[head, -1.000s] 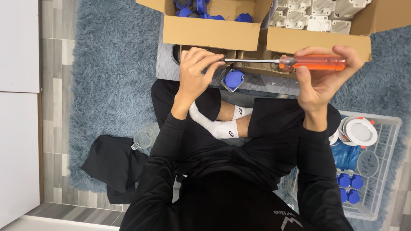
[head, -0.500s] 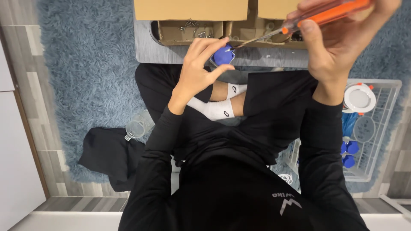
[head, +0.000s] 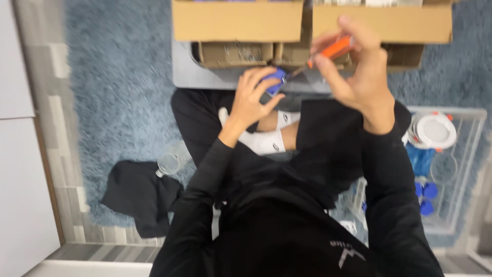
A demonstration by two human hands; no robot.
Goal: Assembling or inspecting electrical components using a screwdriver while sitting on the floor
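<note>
Change since half a second ago: the right hand point(head: 359, 77) has dropped from the top right corner toward the upper middle of the frame, bringing the orange-handled screwdriver point(head: 328, 51) lower; the left hand point(head: 251, 100) with its blue part stays just below the boxes.

Item one: small blue plastic part point(head: 275, 82), upper middle of the frame, pinched between the left hand's thumb and curled fingertips. Judged light, rigid and smooth, so likely to twist under the tool; best held by its outer edges, the worked face left open.

Item two: screwdriver, handle wrapped by the right hand's closed fingers, thin shaft slanting down-left to meet the blue part. Motion blur hides the tip.

Surroundings: two cardboard boxes point(head: 238, 20) along the top edge; grey tray point(head: 184, 72) beneath them; blue shag rug point(head: 113, 77) at left; black cloth point(head: 138, 197) lower left; clear plastic bin point(head: 469, 154) at right holding a white lid point(head: 433, 131) and more blue pieces.
</note>
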